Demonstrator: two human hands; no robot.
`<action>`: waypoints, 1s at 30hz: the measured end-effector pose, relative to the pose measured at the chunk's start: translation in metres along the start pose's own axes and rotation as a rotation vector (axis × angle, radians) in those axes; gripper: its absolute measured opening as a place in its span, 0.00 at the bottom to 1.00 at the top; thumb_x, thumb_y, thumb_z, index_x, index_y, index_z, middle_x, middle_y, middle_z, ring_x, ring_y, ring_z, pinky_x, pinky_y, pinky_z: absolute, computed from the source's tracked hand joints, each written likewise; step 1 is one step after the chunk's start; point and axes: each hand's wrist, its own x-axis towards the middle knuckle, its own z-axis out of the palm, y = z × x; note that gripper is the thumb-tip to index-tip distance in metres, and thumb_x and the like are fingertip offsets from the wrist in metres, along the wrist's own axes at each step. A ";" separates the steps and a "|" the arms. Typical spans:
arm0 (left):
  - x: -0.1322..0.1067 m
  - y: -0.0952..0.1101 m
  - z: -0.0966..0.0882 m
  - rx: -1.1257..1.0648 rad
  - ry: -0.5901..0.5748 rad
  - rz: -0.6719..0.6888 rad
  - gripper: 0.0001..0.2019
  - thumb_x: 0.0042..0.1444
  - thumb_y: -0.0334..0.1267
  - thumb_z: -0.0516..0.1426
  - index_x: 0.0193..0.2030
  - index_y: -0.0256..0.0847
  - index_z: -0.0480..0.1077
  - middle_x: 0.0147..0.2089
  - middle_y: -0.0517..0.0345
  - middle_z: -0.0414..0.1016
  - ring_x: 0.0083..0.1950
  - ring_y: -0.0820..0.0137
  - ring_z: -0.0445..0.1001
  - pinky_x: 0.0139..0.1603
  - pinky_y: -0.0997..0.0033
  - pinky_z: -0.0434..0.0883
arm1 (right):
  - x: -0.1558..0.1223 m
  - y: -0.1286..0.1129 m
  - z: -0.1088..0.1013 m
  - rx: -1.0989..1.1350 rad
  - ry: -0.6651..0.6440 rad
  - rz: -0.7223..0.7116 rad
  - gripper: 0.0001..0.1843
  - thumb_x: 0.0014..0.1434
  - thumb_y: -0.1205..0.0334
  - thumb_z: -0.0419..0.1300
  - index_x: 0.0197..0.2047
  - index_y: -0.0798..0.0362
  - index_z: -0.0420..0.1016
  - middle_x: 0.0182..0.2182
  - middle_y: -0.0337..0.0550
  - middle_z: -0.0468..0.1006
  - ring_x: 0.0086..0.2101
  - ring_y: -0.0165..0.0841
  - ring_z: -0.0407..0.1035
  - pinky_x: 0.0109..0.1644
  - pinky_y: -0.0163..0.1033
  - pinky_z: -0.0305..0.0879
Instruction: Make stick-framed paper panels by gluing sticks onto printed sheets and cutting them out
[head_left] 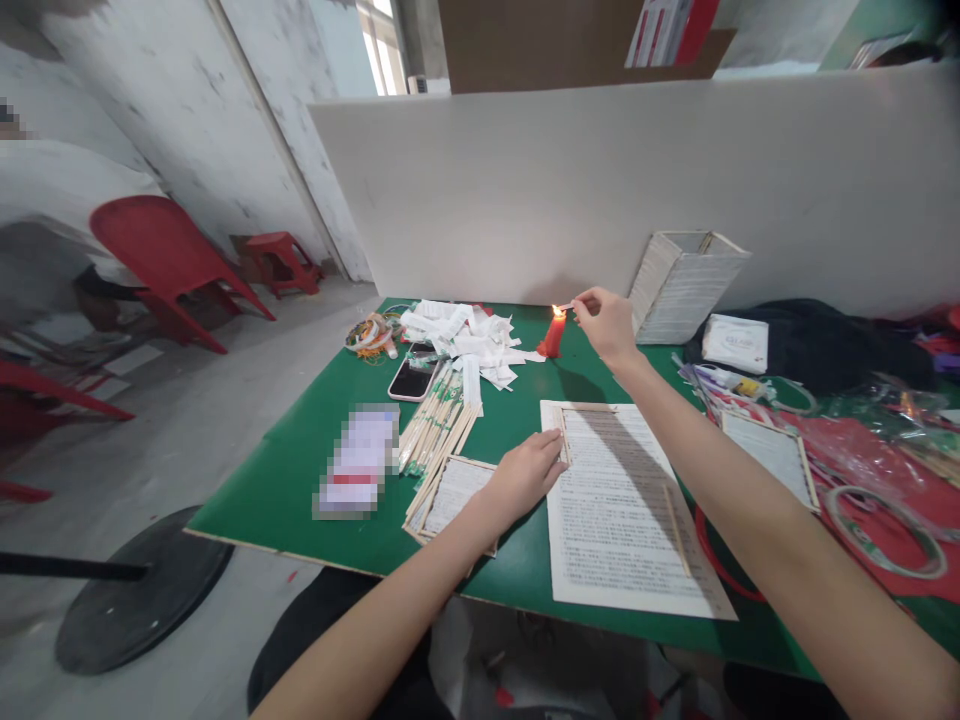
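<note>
A lit red candle stands on the green table near its back edge. My right hand pinches a small pale sliver, and its tip sits right at the flame. My left hand lies flat, its fingertips touching a thin wooden strip along the left edge of a large printed paper sheet. A loose strip lies on that sheet. Just left of my left hand is a small paper panel with a wooden border.
A bundle of wooden sticks, a phone, and white paper scraps lie on the table. A stick-built box stands against a white board. Red plastic and a framed sheet lie right.
</note>
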 end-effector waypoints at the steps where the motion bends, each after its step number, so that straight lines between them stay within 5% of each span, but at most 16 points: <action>1: 0.000 0.000 0.000 0.003 -0.003 -0.002 0.18 0.68 0.37 0.52 0.62 0.38 0.66 0.67 0.45 0.68 0.67 0.58 0.68 0.65 0.57 0.69 | 0.000 0.000 0.000 0.003 -0.002 0.003 0.06 0.58 0.64 0.58 0.30 0.51 0.74 0.29 0.46 0.82 0.33 0.40 0.78 0.43 0.45 0.72; 30: 0.001 0.000 0.000 -0.019 -0.020 -0.017 0.17 0.67 0.37 0.52 0.62 0.39 0.67 0.67 0.45 0.69 0.67 0.59 0.68 0.65 0.58 0.69 | 0.003 -0.002 0.000 -0.030 -0.012 0.033 0.06 0.58 0.64 0.58 0.30 0.51 0.74 0.29 0.47 0.82 0.33 0.41 0.78 0.42 0.46 0.72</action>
